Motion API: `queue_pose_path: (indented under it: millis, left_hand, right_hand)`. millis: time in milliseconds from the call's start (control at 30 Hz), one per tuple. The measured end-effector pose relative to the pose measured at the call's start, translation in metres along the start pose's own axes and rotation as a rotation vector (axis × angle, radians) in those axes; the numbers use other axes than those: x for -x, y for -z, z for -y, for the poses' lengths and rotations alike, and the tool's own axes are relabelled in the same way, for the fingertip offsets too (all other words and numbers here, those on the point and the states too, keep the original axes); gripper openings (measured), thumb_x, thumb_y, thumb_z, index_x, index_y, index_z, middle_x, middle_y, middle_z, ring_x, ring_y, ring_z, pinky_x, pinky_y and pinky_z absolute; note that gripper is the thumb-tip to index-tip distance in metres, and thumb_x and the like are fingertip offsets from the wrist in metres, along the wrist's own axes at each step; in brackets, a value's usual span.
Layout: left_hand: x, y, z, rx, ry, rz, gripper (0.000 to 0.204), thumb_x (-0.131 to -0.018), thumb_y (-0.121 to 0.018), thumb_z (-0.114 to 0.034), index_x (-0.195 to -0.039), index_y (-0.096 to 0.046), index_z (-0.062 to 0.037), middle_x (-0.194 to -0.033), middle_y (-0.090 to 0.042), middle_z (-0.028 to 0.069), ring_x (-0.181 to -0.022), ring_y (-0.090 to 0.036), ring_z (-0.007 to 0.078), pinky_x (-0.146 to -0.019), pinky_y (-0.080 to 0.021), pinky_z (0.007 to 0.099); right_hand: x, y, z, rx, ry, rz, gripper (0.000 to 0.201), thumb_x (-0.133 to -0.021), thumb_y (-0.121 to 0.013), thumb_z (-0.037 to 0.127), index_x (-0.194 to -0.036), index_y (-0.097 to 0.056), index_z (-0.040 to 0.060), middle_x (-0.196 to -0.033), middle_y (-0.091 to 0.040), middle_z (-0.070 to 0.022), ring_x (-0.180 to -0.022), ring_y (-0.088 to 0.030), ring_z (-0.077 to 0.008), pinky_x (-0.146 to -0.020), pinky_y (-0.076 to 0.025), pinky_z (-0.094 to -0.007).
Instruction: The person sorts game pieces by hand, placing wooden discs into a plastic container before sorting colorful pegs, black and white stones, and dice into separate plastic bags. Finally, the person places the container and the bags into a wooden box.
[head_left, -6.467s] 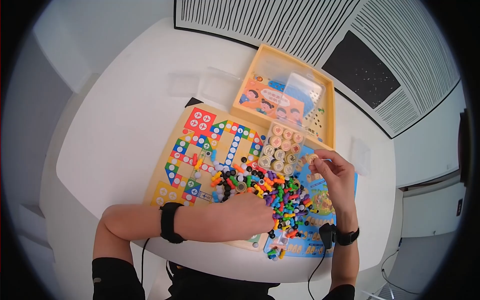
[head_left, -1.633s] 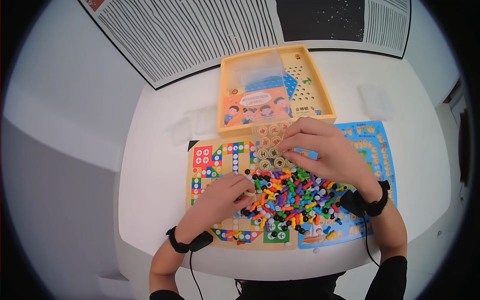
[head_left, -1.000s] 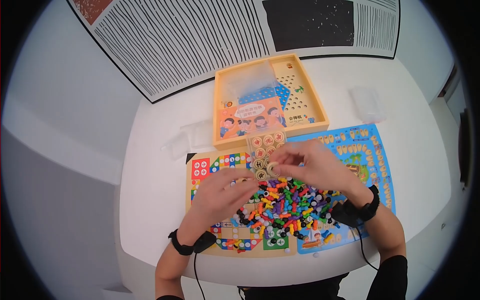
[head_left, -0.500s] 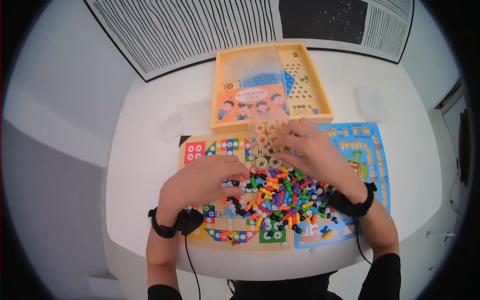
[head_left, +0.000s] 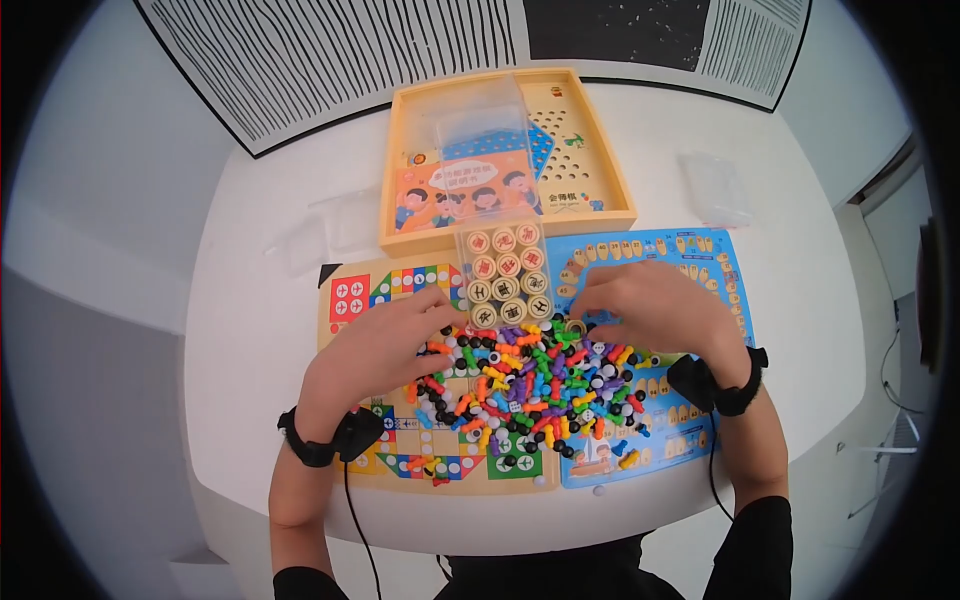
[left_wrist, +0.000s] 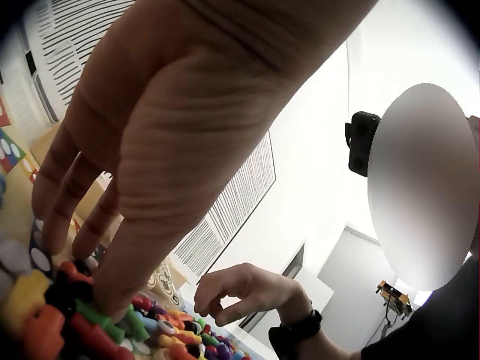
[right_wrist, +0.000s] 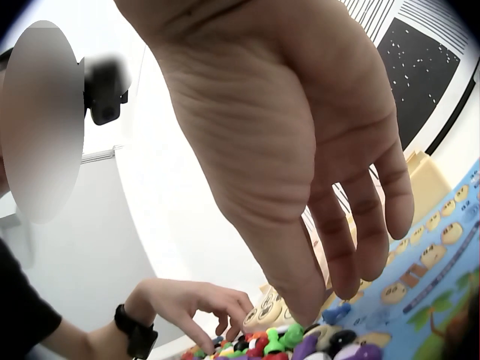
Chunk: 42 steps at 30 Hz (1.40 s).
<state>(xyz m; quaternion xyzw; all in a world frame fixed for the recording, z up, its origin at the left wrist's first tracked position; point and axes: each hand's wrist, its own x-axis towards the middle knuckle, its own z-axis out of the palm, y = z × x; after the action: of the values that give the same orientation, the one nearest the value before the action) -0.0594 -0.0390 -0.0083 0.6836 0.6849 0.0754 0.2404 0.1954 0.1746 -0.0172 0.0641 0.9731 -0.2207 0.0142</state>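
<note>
My left hand (head_left: 385, 345) reaches over the left part of a heap of coloured pegs, beads and dice (head_left: 545, 385), fingers loosely bent with the fingertips down at the pieces. In the left wrist view its thumb (left_wrist: 120, 292) comes down among green and red pegs. Across the heap, my right hand (head_left: 650, 310) is lowered at the right back, fingertips close to a round Chinese chess piece (head_left: 575, 326). Its fingers are mostly straight in the right wrist view. Between the hands stands a clear plastic box (head_left: 462, 262) filled with rows of Chinese chess pieces (head_left: 507, 265), red characters behind, dark ones in front.
A ludo-style board (head_left: 345, 262) lies under the heap on the left, a blue illustrated board (head_left: 700, 350) on the right. Behind stands a wooden tray (head_left: 625, 190) with an orange booklet (head_left: 470, 195). Clear plastic lids (head_left: 330, 225) and a transparent packet (head_left: 715, 190) lie farther out.
The right hand, which held a Chinese chess piece over the box a second ago, has moved off it rightward to the heap. The left hand, earlier pinching a disc, now reaches into the heap's left side.
</note>
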Motion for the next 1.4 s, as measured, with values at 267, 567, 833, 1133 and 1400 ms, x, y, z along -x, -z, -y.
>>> queue_pose_path:
  millis: [267, 567, 833, 1133, 1400]
  left_hand:
    - [-0.006, -0.004, 0.002, 0.054, -0.013, 0.05, 0.027, -0.093, -0.077, -0.022, -0.112, -0.066, -0.0069, -0.106, -0.063, 0.0077, -0.098, -0.066, 0.0268, -0.08, -0.054, 0.0383]
    - [-0.005, -0.005, 0.001, 0.039, -0.027, 0.045, 0.023, -0.092, -0.076, -0.021, -0.105, -0.064, -0.0067, -0.102, -0.062, 0.0077, -0.096, -0.066, 0.0277, -0.079, -0.054, 0.0388]
    - [-0.005, -0.007, 0.003, 0.065, -0.057, 0.016, 0.021, -0.09, -0.076, -0.017, -0.103, -0.064, -0.0048, -0.1, -0.062, 0.009, -0.095, -0.067, 0.0295, -0.08, -0.053, 0.0407]
    - [-0.006, -0.012, 0.013, 0.123, -0.095, -0.006, 0.02, -0.091, -0.076, -0.018, -0.104, -0.065, -0.008, -0.101, -0.063, 0.0059, -0.097, -0.066, 0.0276, -0.081, -0.053, 0.0407]
    - [-0.006, -0.019, 0.017, 0.084, -0.094, -0.019, 0.021, -0.089, -0.077, -0.02, -0.102, -0.064, -0.0088, -0.101, -0.062, 0.0056, -0.096, -0.066, 0.0278, -0.081, -0.053, 0.0414]
  right_hand:
    - [-0.007, -0.007, 0.015, -0.023, -0.067, 0.092, 0.022, -0.086, -0.08, 0.017, -0.101, -0.067, 0.008, -0.1, -0.068, -0.0088, -0.097, -0.07, -0.0329, -0.081, -0.056, -0.0463]
    - [-0.005, 0.007, 0.004, -0.111, 0.008, 0.054, 0.018, -0.086, -0.077, 0.008, -0.101, -0.066, 0.0077, -0.098, -0.068, -0.0065, -0.088, -0.07, -0.0296, -0.074, -0.055, -0.0421]
    - [-0.006, 0.008, -0.035, -0.346, -0.079, -0.028, 0.015, -0.087, -0.07, 0.003, -0.102, -0.071, 0.0018, -0.095, -0.074, -0.0122, -0.086, -0.073, -0.0308, -0.077, -0.057, -0.0387]
    - [-0.017, 0.023, 0.0, -0.505, -0.058, -0.253, 0.016, -0.091, -0.074, -0.004, -0.106, -0.075, 0.001, -0.097, -0.072, -0.0087, -0.08, -0.071, -0.0162, -0.073, -0.059, -0.0305]
    - [-0.084, 0.016, 0.035, -0.229, 0.161, -0.353, 0.013, -0.091, -0.078, 0.006, -0.103, -0.076, 0.0021, -0.094, -0.073, -0.0064, -0.079, -0.066, -0.0155, -0.07, -0.054, -0.0315]
